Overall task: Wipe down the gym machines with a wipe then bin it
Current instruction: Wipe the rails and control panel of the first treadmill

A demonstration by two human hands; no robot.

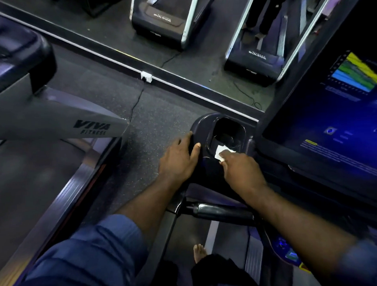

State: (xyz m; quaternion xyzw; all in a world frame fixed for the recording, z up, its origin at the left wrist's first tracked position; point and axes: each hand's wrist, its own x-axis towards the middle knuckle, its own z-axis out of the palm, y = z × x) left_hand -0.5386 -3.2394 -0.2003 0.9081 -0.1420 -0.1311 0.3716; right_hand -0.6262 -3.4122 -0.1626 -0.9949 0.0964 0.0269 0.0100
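My right hand (242,168) pinches a small white wipe (221,151) against the near rim of the treadmill's cup holder (201,125). My left hand (179,158) rests on the holder's outer edge, fingers loosely extended, grasping nothing. The lit console screen (333,119) stands to the right, a neighbouring treadmill (52,118) to the left.
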